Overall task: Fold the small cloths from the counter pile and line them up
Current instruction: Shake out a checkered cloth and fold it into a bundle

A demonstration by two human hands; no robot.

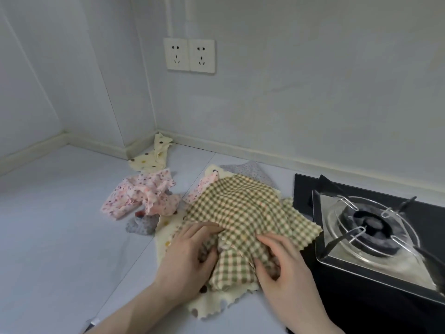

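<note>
1. Two hands work low in the centre of the frame, both on a green-and-cream checked cloth [238, 213] that lies on top of the pile.
2. Left hand [186, 259]: fingers curled, tips tucked into the near folds of the checked cloth, gripping it from the left side.
3. Right hand [286, 263]: fingers bent and spread, pinching a bunched fold of the same cloth from the right.
4. Checked cloth is rumpled, not flat. Its far part spreads out toward centre frame; its right corner, with a zigzag edge, reaches over the black edge of the gas stove [375, 227].
5. Under it lies a cream cloth with coloured dots [216, 302], showing at the lower centre and along the left edge of the pile.
6. Grey speckled cloth [252, 172] pokes out behind the pile, just above centre. Another grey piece [140, 226] shows left of the pile, partly under the others.
7. Pink flowered cloth [142, 194] sits crumpled, left of centre, touching the pile's edge. A second pink bit [204, 186] peeks out at the checked cloth's far left side.
8. Second cream dotted cloth [154, 156] lies loose near the wall corner, above the pink one.
9. All of it rests on a pale counter [60, 225].
10. Stove fills the right side, burner and metal tray visible.
11. Double wall socket [189, 55] is in the upper centre.
</note>
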